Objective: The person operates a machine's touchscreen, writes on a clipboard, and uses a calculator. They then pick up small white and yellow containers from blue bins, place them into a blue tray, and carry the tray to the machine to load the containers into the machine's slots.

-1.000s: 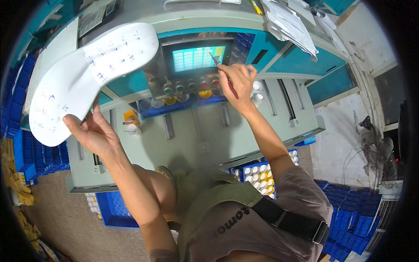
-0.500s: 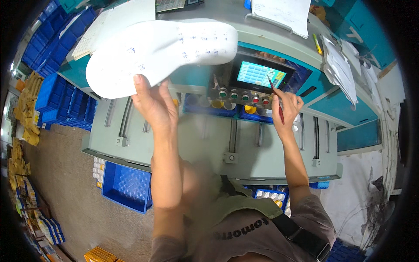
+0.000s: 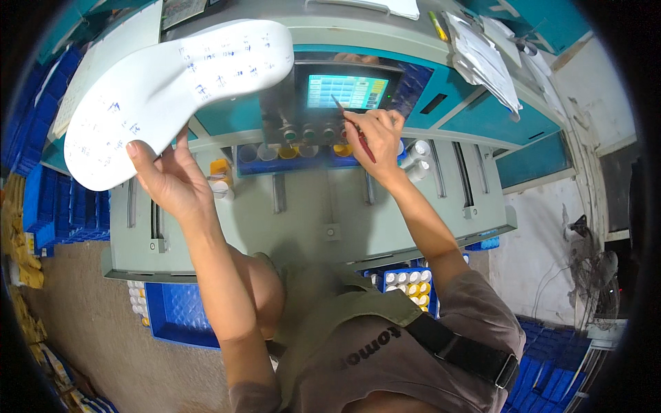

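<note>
My left hand (image 3: 175,179) pinches the lower edge of a big white insole-shaped sheet (image 3: 182,93), thumb on top, fingers behind. Small handwritten marks in blue ink run over its face. It is held up, tilted, above the left part of the machine. In my right hand (image 3: 379,134) is a slim dark red pen-like stick (image 3: 365,146). Its tip is over the middle of a lit touchscreen (image 3: 337,93); whether it touches the glass I cannot tell. A row of round buttons (image 3: 310,134) below the screen is partly hidden by my right hand.
A pale green machine bed (image 3: 303,199) with metal rails spans the front. Cups stand in a blue tray (image 3: 268,165) under the panel, with white cylinders (image 3: 416,160) beside it. Papers (image 3: 475,58) hang at upper right. Blue crates (image 3: 62,199) are stacked left; a blue bin (image 3: 175,323) sits below.
The view has swung, so the machine and both hands appear farther left. The stick's tip has moved from the screen's right part toward its middle. Both hands keep their hold.
</note>
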The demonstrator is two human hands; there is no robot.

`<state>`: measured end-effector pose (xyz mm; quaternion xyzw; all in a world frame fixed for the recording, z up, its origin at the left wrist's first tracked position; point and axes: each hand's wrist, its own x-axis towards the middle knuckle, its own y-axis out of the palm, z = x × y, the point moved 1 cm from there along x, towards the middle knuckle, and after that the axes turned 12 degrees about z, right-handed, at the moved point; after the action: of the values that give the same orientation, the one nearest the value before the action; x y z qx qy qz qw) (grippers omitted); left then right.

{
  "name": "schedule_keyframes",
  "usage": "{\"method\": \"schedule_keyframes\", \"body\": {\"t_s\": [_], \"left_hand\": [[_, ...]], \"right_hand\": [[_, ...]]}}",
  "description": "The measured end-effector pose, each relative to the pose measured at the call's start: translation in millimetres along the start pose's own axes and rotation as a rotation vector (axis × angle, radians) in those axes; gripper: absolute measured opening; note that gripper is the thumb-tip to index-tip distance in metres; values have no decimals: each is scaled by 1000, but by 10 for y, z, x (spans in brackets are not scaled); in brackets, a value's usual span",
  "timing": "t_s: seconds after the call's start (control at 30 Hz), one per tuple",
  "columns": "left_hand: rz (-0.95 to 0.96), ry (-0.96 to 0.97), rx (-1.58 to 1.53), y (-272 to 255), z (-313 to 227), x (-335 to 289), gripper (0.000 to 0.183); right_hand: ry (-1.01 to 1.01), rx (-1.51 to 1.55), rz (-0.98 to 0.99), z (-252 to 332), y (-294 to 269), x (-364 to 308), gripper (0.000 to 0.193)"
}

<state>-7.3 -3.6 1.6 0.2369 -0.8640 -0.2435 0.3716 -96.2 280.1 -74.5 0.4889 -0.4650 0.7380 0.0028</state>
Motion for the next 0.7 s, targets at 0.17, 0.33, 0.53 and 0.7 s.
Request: {"method": "schedule_keyframes", "body": {"t_s": [0.17,0.33,0.53,0.7], "left_hand": [[-26,-16,10,0,3,11,76],[-12,0,27,-8,6,18,76],[-1,-30,-17,-14,0,20,75],[-3,-26,-37,-22,-3,14,73]], "right_hand": [[1,19,27,6,70,19,18],[-17,23,26,39,70,-4,20],[13,12,-44,24,6,57,19],[72,2,-24,-41,-21,43,18]]}}
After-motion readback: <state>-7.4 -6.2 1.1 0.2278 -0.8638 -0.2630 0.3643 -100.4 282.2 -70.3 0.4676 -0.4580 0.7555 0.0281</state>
